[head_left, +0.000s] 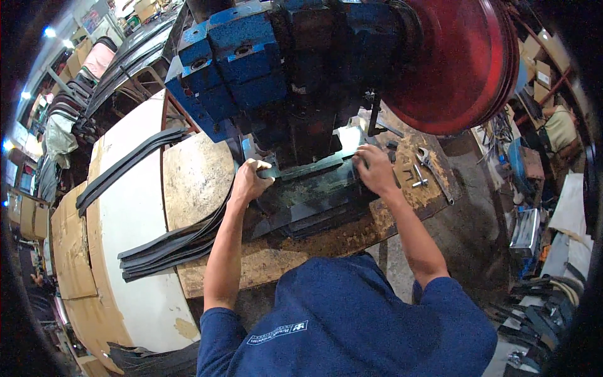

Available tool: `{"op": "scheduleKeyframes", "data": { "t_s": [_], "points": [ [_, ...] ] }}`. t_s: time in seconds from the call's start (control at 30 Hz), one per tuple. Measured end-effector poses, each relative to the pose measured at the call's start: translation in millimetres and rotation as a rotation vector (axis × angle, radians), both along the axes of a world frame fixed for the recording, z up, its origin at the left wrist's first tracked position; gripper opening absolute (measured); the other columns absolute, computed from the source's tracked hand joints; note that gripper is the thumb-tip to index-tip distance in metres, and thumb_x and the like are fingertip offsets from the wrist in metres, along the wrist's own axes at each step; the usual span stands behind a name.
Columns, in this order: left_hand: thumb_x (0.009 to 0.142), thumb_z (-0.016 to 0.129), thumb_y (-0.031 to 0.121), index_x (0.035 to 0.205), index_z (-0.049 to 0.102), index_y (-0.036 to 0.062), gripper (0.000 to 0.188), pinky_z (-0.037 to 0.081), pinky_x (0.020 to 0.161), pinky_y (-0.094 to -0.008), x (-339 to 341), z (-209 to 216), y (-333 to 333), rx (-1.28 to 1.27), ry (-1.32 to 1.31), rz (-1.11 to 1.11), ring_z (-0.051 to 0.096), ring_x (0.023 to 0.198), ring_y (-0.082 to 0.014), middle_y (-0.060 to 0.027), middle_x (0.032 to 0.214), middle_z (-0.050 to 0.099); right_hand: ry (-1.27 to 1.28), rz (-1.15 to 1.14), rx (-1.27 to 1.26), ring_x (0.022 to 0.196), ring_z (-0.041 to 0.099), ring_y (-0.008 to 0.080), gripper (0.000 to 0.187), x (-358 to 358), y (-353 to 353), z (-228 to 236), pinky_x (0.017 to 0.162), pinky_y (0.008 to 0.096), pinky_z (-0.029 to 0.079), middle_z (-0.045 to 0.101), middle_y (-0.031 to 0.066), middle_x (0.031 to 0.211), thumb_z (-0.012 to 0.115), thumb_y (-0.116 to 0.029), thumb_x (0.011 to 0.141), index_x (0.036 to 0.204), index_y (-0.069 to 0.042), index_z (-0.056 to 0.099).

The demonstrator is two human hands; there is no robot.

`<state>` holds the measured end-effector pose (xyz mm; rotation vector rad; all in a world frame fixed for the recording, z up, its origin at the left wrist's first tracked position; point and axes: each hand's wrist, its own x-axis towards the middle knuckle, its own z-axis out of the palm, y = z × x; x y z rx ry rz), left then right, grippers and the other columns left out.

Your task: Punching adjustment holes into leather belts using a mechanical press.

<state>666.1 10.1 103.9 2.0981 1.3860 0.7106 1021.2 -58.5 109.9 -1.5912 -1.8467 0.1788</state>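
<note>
A flat black sheet [317,188] lies under the head of a blue press [245,47], its far edge against the machine's lower jaw. My left hand [251,181] is closed at the sheet's left end, thumb and fingers bent around the edge beside a grey metal part. At the opposite end, my right hand [377,171] curls its fingers over the sheet's right edge; the fingertips are partly hidden. More black sheets [320,223] are stacked just nearer to me, on the worn wooden bench [251,261].
A large red flywheel [449,63] overhangs on the right. Below it lie an adjustable wrench [434,173] and a T-shaped metal tool [419,178]. Long black strips [169,248] lie in a bundle on the left, with another bundle [129,163] farther back on the white-topped table [135,217].
</note>
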Motion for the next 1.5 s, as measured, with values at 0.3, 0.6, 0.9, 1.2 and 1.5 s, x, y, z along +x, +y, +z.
{"op": "scheduleKeyframes", "data": {
  "t_s": [0.3,0.6,0.9,1.2,1.5],
  "points": [
    [0.063,0.088,0.028,0.1,0.068,0.0023,0.05,0.052,0.08,-0.0403,3.5,9.7,-1.7,0.054,0.031,-0.041,0.065,0.09,-0.034,-0.0202,0.095,0.065,-0.147,0.303,-0.174,0.131,0.045,0.0291,0.034,-51.1,-15.9,1.7,0.112,0.0544,0.025,0.058,0.0081,0.132,0.064,-0.034,0.088,0.113,-0.012,0.068],
    [0.066,0.089,0.019,0.107,0.067,0.0016,0.05,0.051,0.075,-0.03,-76.2,45.4,-21.4,-0.233,-0.18,0.152,0.062,0.083,-0.0141,-0.006,0.088,0.068,0.041,0.129,-0.022,0.112,0.059,0.0315,0.02,-11.3,-28.8,0.5,0.099,0.0447,0.042,0.068,0.0113,0.108,0.067,-0.024,0.085,0.096,-0.007,0.07],
    [0.098,0.047,0.05,0.129,0.048,-0.0039,0.062,0.048,0.073,-0.0292,-86.0,3.9,-39.2,-0.182,-1.363,0.389,0.055,0.079,-0.0138,-0.0038,0.088,0.056,0.105,0.085,0.002,0.11,0.061,0.0301,0.016,-5.1,-28.0,-7.4,0.099,0.0413,0.043,0.07,0.0104,0.101,0.069,-0.016,0.085,0.09,-0.001,0.069],
    [0.093,0.056,0.018,0.128,0.052,-0.0055,0.043,0.042,0.097,-0.0447,-21.1,-57.4,-5.5,0.336,-0.091,0.524,0.056,0.112,-0.0383,-0.0252,0.123,0.058,0.073,0.093,-0.044,0.116,0.057,0.0292,0.02,-7.4,-35.1,-2.5,0.102,0.0418,0.04,0.068,0.0105,0.109,0.07,-0.019,0.085,0.096,-0.003,0.069],
    [0.079,0.062,0.001,0.115,0.061,0.0003,0.036,0.043,0.084,-0.0418,7.5,-16.7,-36.2,0.441,-0.029,0.515,0.053,0.095,-0.0349,-0.0204,0.1,0.054,-0.366,0.194,-0.158,0.126,0.043,0.0294,0.047,-8.9,-65.0,27.3,0.107,0.0432,0.034,0.054,0.0098,0.122,0.079,-0.03,0.071,0.111,-0.01,0.067]
  ]
}}
